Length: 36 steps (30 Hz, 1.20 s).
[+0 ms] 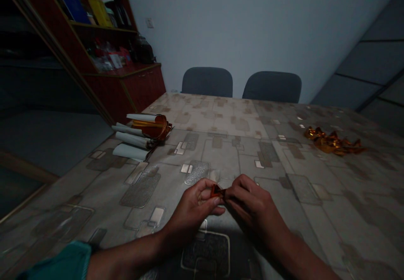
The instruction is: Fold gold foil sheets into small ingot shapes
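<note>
While left grip and right grip pinch orange foil, curled sheets lie left, gold shapes right, chairs beyond.

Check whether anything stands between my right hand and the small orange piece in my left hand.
Nothing visible does. The right hand touches the small orange piece, which the left hand also holds. The gold pieces lie off to the right, the curled sheets to the left.

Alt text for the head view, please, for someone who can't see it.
A left hand and right hand hold a small orange piece above a patterned table. Curled sheets lie to the left, shiny gold pieces to the right; two chairs stand beyond.
</note>
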Each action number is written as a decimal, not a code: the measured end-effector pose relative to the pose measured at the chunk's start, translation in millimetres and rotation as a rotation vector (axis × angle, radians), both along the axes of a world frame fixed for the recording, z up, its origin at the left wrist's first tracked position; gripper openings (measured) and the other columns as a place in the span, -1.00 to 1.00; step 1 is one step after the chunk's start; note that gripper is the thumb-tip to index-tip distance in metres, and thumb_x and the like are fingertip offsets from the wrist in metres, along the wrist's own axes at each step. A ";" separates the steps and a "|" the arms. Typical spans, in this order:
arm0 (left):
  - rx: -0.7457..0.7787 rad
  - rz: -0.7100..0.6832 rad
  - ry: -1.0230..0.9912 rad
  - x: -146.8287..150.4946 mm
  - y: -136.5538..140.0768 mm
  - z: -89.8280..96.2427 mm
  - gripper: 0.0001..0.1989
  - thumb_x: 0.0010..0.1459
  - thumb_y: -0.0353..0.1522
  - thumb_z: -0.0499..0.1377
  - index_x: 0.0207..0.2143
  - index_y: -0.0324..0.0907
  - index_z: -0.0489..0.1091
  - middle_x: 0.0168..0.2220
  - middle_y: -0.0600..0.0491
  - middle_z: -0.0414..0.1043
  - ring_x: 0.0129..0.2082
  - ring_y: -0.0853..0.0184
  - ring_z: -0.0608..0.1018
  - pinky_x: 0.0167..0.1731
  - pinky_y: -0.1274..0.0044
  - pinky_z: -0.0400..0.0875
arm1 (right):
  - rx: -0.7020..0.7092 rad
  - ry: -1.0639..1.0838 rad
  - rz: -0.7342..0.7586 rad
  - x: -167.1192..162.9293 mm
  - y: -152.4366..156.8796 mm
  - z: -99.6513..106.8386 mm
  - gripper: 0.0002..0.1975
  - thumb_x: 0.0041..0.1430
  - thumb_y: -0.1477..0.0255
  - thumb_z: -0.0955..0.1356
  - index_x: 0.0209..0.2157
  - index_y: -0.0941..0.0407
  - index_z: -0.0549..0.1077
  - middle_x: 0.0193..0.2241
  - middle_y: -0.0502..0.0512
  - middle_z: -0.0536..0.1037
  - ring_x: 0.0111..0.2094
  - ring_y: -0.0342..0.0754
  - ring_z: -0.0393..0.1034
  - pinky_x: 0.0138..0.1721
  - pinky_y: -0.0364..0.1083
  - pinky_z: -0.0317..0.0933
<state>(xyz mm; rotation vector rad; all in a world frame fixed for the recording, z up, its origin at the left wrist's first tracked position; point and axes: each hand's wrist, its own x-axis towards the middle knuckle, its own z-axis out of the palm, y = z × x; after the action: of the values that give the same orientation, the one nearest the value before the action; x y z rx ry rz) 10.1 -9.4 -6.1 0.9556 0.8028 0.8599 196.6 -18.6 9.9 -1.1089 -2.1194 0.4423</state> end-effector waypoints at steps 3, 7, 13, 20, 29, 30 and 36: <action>-0.003 0.000 -0.003 0.0 1.0 -0.6 -0.71 0.09 -0.30 0.35 -0.25 -0.23 0.33 -0.29 0.00 0.57 -0.23 0.30 0.62 -0.23 0.51 0.52 | -0.007 0.030 0.015 -1.0 0.8 -1.1 -0.81 0.32 0.54 0.27 -0.35 0.16 0.48 -0.39 0.08 0.38 -0.40 -0.08 0.36 -0.39 -0.14 0.22; -0.012 0.000 -0.011 0.4 2.5 -2.9 -0.71 0.08 -0.30 0.36 -0.26 -0.23 0.34 -0.29 0.00 0.57 -0.22 0.30 0.62 -0.26 0.53 0.52 | -0.021 0.066 0.015 -3.7 3.1 -4.1 -0.82 0.31 0.56 0.29 -0.36 0.15 0.48 -0.40 0.06 0.37 -0.40 -0.09 0.34 -0.39 -0.14 0.22; -0.053 0.014 -0.011 -0.5 7.4 -1.4 -0.67 0.05 -0.26 0.38 -0.29 -0.24 0.34 -0.35 0.03 0.56 -0.32 0.35 0.63 -0.31 0.56 0.53 | -0.163 0.135 0.093 0.8 5.0 7.9 -0.94 0.23 0.53 0.40 -0.26 0.10 0.50 -0.37 0.04 0.44 -0.37 -0.10 0.39 -0.36 -0.14 0.25; -0.068 -0.009 -0.010 -2.1 7.0 -2.9 -0.65 0.05 -0.29 0.39 -0.26 -0.22 0.30 -0.19 -0.09 0.59 -0.22 0.27 0.65 -0.32 0.57 0.52 | -0.195 0.130 0.122 16.9 6.5 18.5 -0.90 0.24 0.59 0.36 -0.32 0.11 0.47 -0.37 0.04 0.53 -0.34 -0.11 0.43 -0.31 -0.14 0.25; -0.009 -0.038 0.025 -0.1 2.4 -3.1 -0.71 0.07 -0.30 0.36 -0.27 -0.24 0.34 -0.29 -0.01 0.55 -0.21 0.28 0.62 -0.27 0.52 0.53 | -0.129 0.003 0.078 9.0 5.3 7.1 -0.82 0.30 0.53 0.31 -0.41 0.13 0.42 -0.44 0.04 0.45 -0.42 -0.11 0.37 -0.39 -0.14 0.20; -0.010 -0.036 0.028 0.0 2.4 -2.8 -0.71 0.07 -0.30 0.36 -0.27 -0.24 0.34 -0.29 0.00 0.54 -0.21 0.28 0.61 -0.27 0.52 0.52 | -0.128 0.001 0.072 8.5 5.1 7.3 -0.82 0.31 0.53 0.30 -0.42 0.13 0.42 -0.44 0.04 0.45 -0.42 -0.11 0.37 -0.39 -0.13 0.21; -0.006 -0.037 0.010 -0.1 2.6 -1.5 -0.75 0.10 -0.33 0.34 -0.25 -0.22 0.34 -0.29 0.03 0.53 -0.23 0.30 0.60 -0.28 0.53 0.51 | -0.164 0.064 0.100 10.2 5.6 12.7 -0.94 0.28 0.49 0.36 -0.31 0.11 0.48 -0.39 0.04 0.51 -0.37 -0.10 0.43 -0.34 -0.14 0.27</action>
<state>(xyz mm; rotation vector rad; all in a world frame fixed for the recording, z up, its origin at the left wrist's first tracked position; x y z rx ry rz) 10.0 -6.8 -7.6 0.9676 0.7931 0.8212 206.8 -13.0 22.7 -1.0672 -2.1181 0.7000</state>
